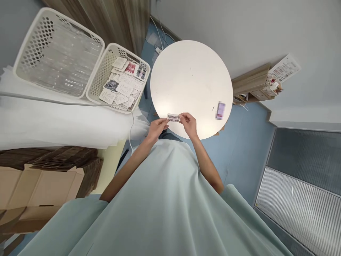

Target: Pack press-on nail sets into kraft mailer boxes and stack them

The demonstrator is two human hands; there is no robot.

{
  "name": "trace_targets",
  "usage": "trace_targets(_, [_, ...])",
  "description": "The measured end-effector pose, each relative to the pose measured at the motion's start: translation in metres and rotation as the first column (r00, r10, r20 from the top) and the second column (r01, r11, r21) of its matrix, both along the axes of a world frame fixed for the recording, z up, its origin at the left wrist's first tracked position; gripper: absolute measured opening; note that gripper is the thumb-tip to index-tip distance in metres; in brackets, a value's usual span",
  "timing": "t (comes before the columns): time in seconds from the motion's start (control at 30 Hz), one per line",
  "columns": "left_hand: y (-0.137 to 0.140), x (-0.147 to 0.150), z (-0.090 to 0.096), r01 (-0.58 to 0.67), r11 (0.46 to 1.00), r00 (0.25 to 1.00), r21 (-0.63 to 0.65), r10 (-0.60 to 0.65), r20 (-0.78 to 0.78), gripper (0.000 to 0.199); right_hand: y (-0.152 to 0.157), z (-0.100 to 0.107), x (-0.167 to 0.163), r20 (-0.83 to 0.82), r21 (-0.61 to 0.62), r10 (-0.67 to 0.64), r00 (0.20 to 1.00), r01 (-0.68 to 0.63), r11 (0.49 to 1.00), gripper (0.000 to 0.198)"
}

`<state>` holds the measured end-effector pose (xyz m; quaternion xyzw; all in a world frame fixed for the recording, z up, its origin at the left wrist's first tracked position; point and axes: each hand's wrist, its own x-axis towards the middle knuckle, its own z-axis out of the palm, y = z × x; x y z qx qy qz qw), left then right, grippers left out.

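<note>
Hands at a round worktop (191, 78), head view. A small card (173, 119) bearing dark pieces is held over the worktop's near edge, pinched at one end by the left hand (157, 128) and at the other by the right hand (189, 125); the fingers of both are closed on it. Should either pinch loosen, the card could slip past the nearby edge to the floor (245, 142); bending might dislodge its pieces. Counted: one held card; one blurred purple object (220, 110) on the worktop; two baskets (37, 42), one with clear plastic items (66, 57), one with loose cards (125, 85), both contents too overlapped to count.
</note>
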<state>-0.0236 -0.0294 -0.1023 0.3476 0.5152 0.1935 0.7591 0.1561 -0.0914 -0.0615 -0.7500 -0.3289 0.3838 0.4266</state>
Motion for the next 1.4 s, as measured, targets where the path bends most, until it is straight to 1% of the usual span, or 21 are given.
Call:
trace_targets(0.1, [0.0,0.005,-0.012,-0.025,1.0,0.994,0.015,0.026,-0.102,0.038,0.015,-0.024,0.013,-0.021,-0.059,-0.011,1.0,0.01,0.998,0.038])
trace_targets(0.2, [0.009,0.01,-0.023,-0.049,0.998,0.975,0.041,0.057,-0.213,0.032,0.028,-0.05,0.021,-0.115,-0.16,-0.032,0.993,0.013,0.987,0.035])
trace_targets(0.3, [0.018,0.014,-0.035,-0.025,0.999,0.95,0.043,0.037,-0.309,0.026,0.037,-0.072,0.026,-0.185,-0.246,-0.038,0.982,-0.009,0.969,0.029])
trace_targets(0.37, [0.02,0.017,-0.041,-0.005,1.0,0.926,0.029,0.015,-0.376,0.026,0.04,-0.082,0.032,-0.195,-0.296,-0.047,0.98,-0.013,0.955,0.025])
trace_targets(0.47, [0.017,0.02,-0.047,0.003,0.999,0.886,0.045,0.019,-0.463,0.033,0.04,-0.092,0.046,-0.183,-0.356,-0.056,0.982,-0.013,0.934,0.024])
trace_targets(0.6, [0.005,0.015,-0.046,0.017,0.997,0.86,0.077,0.025,-0.51,0.037,0.035,-0.1,0.067,-0.211,-0.347,0.017,0.977,-0.091,0.934,0.019])
trace_targets(0.7, [-0.005,0.009,-0.04,0.015,0.998,0.838,0.055,0.018,-0.546,0.038,0.032,-0.104,0.078,-0.232,-0.327,0.053,0.971,-0.129,0.936,0.018])
trace_targets(0.8, [-0.014,0.003,-0.032,-0.02,0.999,0.82,0.043,0.041,-0.571,0.037,0.032,-0.106,0.082,-0.25,-0.328,0.077,0.965,-0.16,0.931,0.019])
trace_targets(0.93, [-0.023,-0.005,-0.023,-0.084,0.992,0.825,0.092,0.121,-0.552,0.037,0.039,-0.105,0.077,-0.274,-0.301,0.105,0.956,-0.189,0.935,0.021])
trace_targets(1.03, [-0.024,-0.01,-0.016,-0.149,0.982,0.84,0.12,0.189,-0.508,0.038,0.051,-0.099,0.069,-0.273,-0.275,0.154,0.949,-0.231,0.933,0.022])
trace_targets(1.2, [-0.013,-0.02,-0.002,-0.225,0.959,0.853,0.174,0.28,-0.441,0.036,0.073,-0.082,0.052,-0.262,-0.244,0.225,0.938,-0.291,0.925,0.025])
trace_targets(1.3, [0.0,-0.031,0.004,-0.251,0.946,0.852,0.206,0.317,-0.416,0.038,0.085,-0.072,0.041,-0.256,-0.203,0.245,0.935,-0.3,0.932,0.026])
trace_targets(1.4, [0.018,-0.045,0.007,-0.282,0.926,0.851,0.25,0.362,-0.381,0.038,0.094,-0.059,0.031,-0.258,-0.164,0.249,0.934,-0.296,0.941,0.026])
